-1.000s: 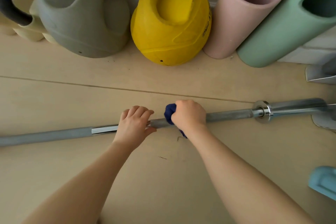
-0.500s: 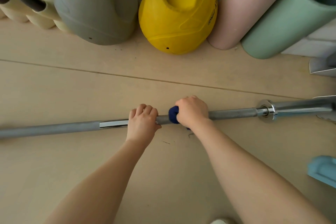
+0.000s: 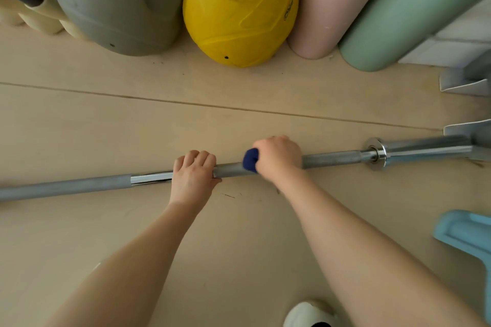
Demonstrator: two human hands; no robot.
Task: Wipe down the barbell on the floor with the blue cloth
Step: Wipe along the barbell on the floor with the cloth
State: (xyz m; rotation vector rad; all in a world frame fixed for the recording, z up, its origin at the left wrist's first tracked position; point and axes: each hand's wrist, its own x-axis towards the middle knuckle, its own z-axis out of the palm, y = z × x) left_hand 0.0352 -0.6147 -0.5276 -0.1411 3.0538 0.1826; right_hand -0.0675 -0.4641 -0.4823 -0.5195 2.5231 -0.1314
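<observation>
A long steel barbell (image 3: pixel 332 159) lies across the pale wooden floor, running from the left edge to a collar and sleeve at the right. My left hand (image 3: pixel 193 176) grips the shaft near its middle, fingers curled over the top. A little to the right, my right hand (image 3: pixel 279 158) holds the dark blue cloth (image 3: pixel 250 160) wrapped round the shaft; only a small wad of cloth shows beside my thumb, the rest is hidden under the hand.
Along the wall stand a grey kettlebell (image 3: pixel 117 5), a yellow kettlebell (image 3: pixel 239 8), a pink roller (image 3: pixel 334 5) and a green roller (image 3: pixel 414 10). Metal rack feet (image 3: pixel 465 82) sit at the right. A light blue object (image 3: pixel 467 239) lies lower right; a shoe tip (image 3: pixel 309 314) shows below.
My right hand with the cloth has slid slightly rightward along the shaft, widening the gap from my left hand. The view has shifted down a little; a shoe tip has come into view.
</observation>
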